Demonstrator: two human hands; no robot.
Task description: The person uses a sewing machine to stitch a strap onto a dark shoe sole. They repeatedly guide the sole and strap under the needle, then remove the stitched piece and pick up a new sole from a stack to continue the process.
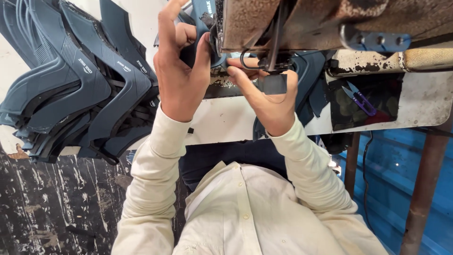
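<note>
Under rusty machine, fingers pinch blue piece.

This is a small footwear stitching workshop, shown by the rust-stained industrial sewing machine over a worn white surface, the heap of dark blue cut shoe-upper pieces beside it, and purple thread snips lying near the machine.

White worktable with stacked blue pieces, snips

One head camera — close above, facing down at the sewing machine.
</note>
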